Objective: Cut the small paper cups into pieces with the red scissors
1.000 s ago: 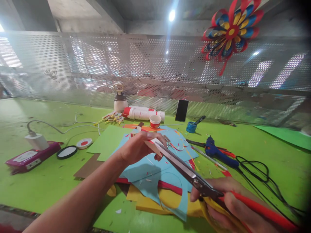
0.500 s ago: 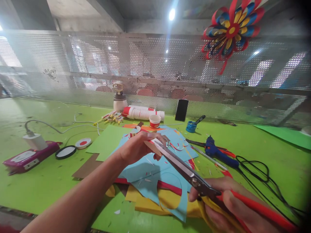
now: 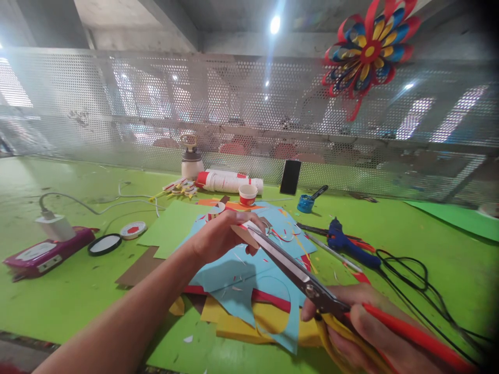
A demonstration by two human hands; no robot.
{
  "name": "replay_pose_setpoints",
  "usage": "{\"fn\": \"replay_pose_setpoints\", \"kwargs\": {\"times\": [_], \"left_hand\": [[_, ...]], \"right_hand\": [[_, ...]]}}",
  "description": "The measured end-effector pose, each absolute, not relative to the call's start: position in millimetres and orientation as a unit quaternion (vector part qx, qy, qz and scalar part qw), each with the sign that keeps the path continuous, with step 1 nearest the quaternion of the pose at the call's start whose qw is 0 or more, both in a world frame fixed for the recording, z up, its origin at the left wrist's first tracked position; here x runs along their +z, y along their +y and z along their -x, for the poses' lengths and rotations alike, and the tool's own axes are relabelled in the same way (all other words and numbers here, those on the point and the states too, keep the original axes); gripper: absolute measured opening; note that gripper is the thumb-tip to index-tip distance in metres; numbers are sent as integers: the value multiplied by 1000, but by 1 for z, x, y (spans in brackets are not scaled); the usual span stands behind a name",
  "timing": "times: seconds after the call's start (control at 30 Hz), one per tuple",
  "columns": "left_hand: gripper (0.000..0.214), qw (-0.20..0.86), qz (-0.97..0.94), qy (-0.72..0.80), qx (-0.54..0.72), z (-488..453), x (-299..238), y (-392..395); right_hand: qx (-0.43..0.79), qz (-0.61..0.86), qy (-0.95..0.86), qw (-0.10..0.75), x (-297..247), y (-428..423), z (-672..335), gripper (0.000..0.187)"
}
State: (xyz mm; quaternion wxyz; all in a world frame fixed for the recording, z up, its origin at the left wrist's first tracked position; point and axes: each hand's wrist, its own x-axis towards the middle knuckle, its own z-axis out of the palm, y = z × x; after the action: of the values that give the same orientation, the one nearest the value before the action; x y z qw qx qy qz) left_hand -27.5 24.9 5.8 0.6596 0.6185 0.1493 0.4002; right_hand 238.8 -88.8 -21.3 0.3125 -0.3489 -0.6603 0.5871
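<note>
My left hand is closed on a small pale piece of paper, pinched between thumb and fingers. In my right hand is a large pair of scissors with red and yellow handles. Their blades point up and to the left, the tips at the pale piece beside my left thumb. The blades look nearly together. Beneath both hands lie blue paper sheets strewn with small scraps, one with a round cut-out at its front. Yellow paper sticks out under the blue.
A blue hot glue gun with a looping black cord lies at the right. Behind are a blue pot, a phone, a paper cup and a stack of cups. A purple power strip sits at the left.
Both hands, the paper piece and the scissors keep almost the same position. The view has shifted very slightly.
</note>
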Motion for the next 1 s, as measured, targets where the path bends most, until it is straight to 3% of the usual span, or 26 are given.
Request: {"fn": "replay_pose_setpoints", "kwargs": {"times": [0.3,0.73,1.0], "left_hand": [[36,661,-601,170,415,27,7,27],[38,642,-552,151,511,31,9,29],[46,614,-608,130,486,33,5,30]], "right_hand": [[560,366,-663,335,-16,-85,-237,46],[525,359,-664,393,-17,-76,-237,51],[426,383,-713,403,-5,-83,-234,47]]}}
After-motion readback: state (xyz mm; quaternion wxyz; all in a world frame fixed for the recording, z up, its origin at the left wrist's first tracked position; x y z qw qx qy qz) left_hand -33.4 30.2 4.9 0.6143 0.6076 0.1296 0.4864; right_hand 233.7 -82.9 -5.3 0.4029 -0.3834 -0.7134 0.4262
